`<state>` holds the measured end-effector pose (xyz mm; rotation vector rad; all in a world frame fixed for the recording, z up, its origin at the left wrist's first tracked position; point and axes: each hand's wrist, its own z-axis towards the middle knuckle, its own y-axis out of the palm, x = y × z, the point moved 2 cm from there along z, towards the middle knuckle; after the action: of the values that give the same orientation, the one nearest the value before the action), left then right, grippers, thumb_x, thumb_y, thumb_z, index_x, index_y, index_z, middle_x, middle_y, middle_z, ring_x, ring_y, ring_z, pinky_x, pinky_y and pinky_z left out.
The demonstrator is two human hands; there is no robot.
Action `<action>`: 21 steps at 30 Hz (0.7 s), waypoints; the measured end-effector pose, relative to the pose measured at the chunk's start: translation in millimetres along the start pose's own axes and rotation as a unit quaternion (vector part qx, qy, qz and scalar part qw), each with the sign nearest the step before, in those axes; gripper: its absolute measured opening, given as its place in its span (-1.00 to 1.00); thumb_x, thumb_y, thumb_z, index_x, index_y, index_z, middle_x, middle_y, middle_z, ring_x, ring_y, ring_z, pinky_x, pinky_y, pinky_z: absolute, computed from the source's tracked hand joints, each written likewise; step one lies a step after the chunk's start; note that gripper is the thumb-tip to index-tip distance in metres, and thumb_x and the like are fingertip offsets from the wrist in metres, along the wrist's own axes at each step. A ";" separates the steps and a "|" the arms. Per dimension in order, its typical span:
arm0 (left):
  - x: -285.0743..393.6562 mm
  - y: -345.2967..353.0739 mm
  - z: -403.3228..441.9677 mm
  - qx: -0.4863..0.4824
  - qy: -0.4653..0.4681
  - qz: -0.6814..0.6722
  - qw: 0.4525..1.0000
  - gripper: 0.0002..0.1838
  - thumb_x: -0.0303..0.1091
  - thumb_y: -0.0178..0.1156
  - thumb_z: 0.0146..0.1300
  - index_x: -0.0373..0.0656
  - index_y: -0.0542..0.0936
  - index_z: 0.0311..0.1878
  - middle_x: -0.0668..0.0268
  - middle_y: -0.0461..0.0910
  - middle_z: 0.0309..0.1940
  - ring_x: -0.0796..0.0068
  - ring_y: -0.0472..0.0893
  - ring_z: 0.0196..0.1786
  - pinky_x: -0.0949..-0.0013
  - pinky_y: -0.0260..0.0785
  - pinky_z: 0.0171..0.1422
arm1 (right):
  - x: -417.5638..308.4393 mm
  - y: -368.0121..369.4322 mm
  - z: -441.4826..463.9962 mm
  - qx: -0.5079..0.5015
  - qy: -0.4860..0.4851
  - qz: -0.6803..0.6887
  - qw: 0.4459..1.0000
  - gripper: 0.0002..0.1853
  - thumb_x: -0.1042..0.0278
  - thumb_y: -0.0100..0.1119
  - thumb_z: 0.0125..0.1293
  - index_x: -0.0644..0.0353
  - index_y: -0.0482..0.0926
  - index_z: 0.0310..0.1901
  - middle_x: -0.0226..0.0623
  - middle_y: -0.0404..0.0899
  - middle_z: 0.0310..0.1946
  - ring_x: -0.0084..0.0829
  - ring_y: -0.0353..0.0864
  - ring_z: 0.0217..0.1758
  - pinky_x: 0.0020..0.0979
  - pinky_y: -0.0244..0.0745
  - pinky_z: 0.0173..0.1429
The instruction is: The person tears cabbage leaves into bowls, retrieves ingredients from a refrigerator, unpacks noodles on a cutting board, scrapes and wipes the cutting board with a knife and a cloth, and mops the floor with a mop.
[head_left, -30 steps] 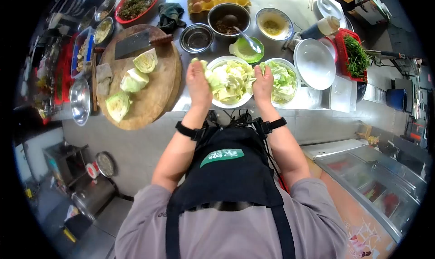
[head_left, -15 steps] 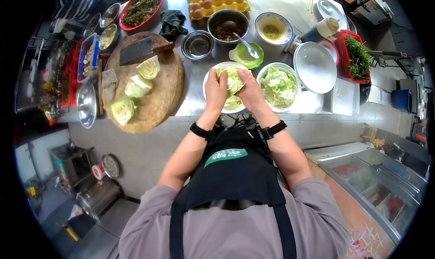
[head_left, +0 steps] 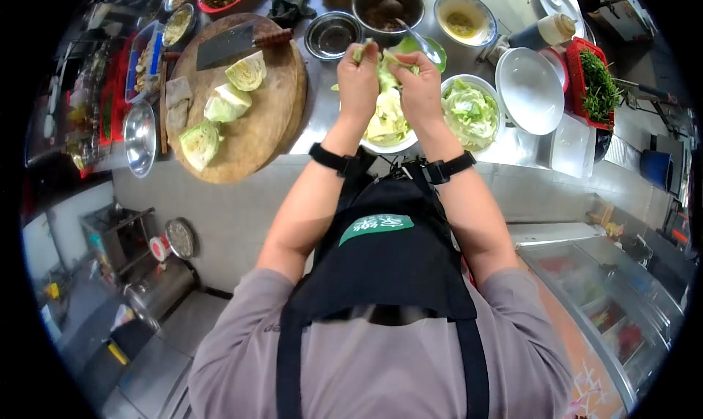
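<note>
Left hand [head_left: 357,80] and right hand [head_left: 422,88] pinching cabbage leaf [head_left: 388,75] above a white bowl [head_left: 388,149].
Both clamp the leaf, its long axis unclear; the bowl, at their 6 o'clock, holds leaf pieces [head_left: 388,120], a second bowl [head_left: 501,117] at 4 o'clock more; green apron label [head_left: 376,228], white characters too small to read.

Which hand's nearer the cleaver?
Left. The left hand is right of the cleaver, past the edge of the board; the right hand is farther right, beyond the left.
</note>
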<state>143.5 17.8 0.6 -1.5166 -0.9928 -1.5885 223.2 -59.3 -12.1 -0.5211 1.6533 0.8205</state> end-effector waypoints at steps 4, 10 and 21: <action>26.8 -12.6 -3.7 0.058 -0.080 -0.271 0.957 -0.71 -0.19 0.14 0.45 -0.14 0.51 -0.38 0.48 0.36 -0.65 0.65 0.29 -0.58 0.48 0.21 -0.49 | 10.8 -14.6 -12.0 0.189 0.062 0.196 0.960 -0.90 0.56 0.20 0.25 0.34 0.58 -0.20 -0.25 0.64 -0.25 -0.52 0.58 -0.20 -0.54 0.44 -0.08; -33.1 -28.6 -20.7 -0.154 0.047 0.239 0.958 -0.65 -0.02 0.18 0.38 -0.17 0.57 -0.22 0.17 0.57 -0.31 0.26 0.56 -0.21 0.23 0.39 -0.13 | 36.0 -45.9 -34.7 0.017 -0.109 -0.348 0.931 -0.76 0.31 0.28 0.26 0.20 0.63 -0.09 -0.21 0.66 -0.19 -0.24 0.57 0.01 -0.29 0.45 0.11; -100.4 -41.4 -56.1 -0.245 0.203 0.483 0.816 -0.38 -0.18 0.12 0.35 0.03 0.26 0.46 0.15 0.13 0.50 -0.04 0.13 0.51 -0.13 -0.03 0.52 | 67.7 -46.0 -54.5 -0.071 -0.225 -0.571 0.786 -0.36 0.33 0.14 0.28 0.23 0.24 0.39 0.01 0.18 0.41 0.03 0.13 0.48 0.00 0.07 0.50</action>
<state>86.7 -15.0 -102.6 -1.5032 0.4624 -1.3006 204.1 -124.3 -83.4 -1.1608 0.5889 0.1024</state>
